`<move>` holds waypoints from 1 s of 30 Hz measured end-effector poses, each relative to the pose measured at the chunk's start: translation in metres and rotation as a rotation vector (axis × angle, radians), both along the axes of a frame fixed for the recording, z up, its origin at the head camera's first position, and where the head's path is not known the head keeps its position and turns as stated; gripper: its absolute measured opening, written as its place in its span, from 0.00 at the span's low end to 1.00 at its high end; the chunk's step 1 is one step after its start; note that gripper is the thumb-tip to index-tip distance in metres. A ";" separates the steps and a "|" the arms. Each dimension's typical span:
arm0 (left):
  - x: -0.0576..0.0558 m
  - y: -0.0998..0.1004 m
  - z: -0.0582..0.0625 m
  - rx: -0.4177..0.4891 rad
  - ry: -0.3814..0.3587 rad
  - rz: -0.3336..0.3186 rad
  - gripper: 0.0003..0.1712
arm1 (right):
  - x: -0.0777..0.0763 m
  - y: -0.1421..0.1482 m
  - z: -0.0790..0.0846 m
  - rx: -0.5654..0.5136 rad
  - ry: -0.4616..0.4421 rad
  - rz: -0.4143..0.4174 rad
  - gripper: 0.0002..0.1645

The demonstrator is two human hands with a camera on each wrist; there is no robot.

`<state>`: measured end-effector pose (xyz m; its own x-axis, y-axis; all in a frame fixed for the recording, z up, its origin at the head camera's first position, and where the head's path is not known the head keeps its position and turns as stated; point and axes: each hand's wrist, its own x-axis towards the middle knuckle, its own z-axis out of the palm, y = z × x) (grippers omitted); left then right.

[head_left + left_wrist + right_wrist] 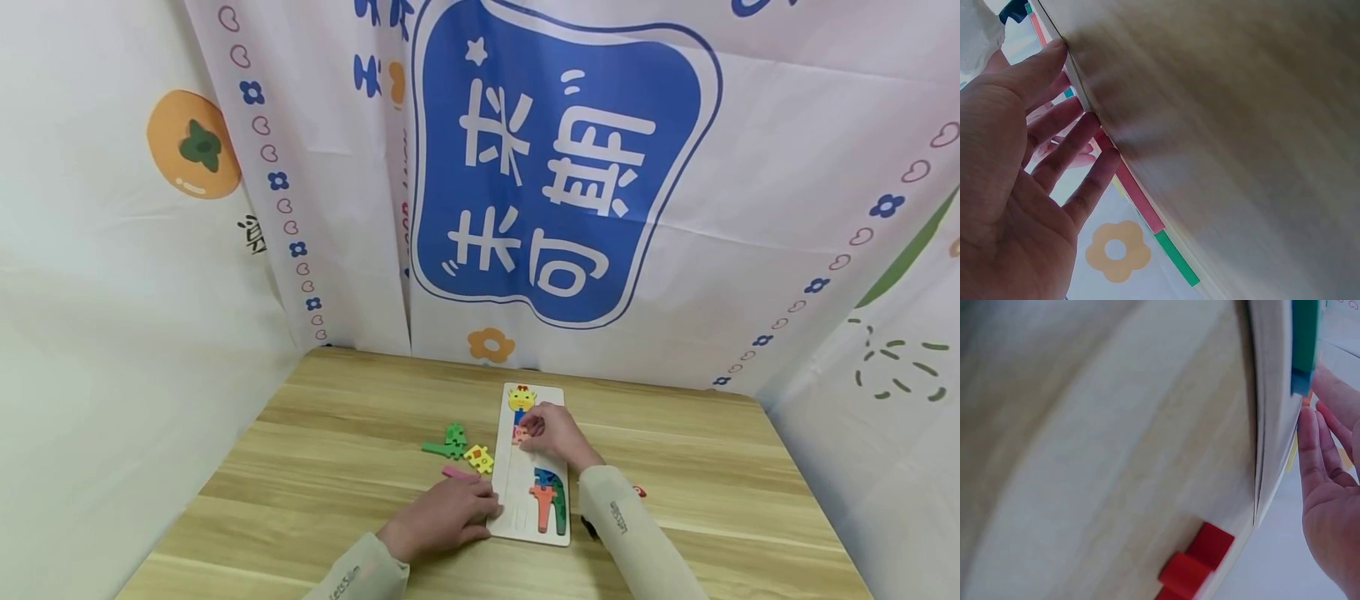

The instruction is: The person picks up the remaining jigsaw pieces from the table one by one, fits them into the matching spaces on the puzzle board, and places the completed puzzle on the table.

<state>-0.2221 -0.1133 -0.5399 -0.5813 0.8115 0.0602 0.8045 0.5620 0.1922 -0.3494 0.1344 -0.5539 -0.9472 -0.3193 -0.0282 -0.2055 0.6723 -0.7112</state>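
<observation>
Spread out the left hand (450, 510), fairly straight-fingered, against the near left edge of a white puzzle board (550, 395), touching rather than grasping. Saw loose, just left of the board, a long green piece (438, 449), a broader green piece (455, 433), a pink piece (454, 472) partly hidden by that hand, and a yellow piece (480, 459). Found leg outlines (519, 518) unfilled at the board's near left, and a giraffe head (521, 399) and blue neck piece (520, 416) set at its far end. Pinched a coral circle-marked piece (519, 436) in the right hand (555, 433), just nearer than the blue; could not tell whether fully seated. Saw a second blue piece (544, 476), a coral leg (543, 507) and a dark green piece (560, 508) set at near right. Judged the puzzle roughly half done, with lower neck, front body and left legs remaining. Noticed a small red object (639, 492) farther right, partly behind the right sleeve (637, 533).
</observation>
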 end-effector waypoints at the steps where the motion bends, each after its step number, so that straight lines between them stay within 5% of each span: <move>1: 0.000 0.000 0.000 0.001 -0.001 0.000 0.14 | 0.000 0.000 0.000 0.002 0.002 0.001 0.16; 30: 0.001 0.000 -0.002 -0.008 -0.002 0.018 0.18 | 0.007 0.012 0.009 -0.025 -0.011 0.057 0.20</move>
<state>-0.2212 -0.1136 -0.5415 -0.5958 0.8014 0.0526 0.7939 0.5778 0.1895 -0.3423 0.1467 -0.5448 -0.9270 -0.3739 -0.0300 -0.2351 0.6413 -0.7304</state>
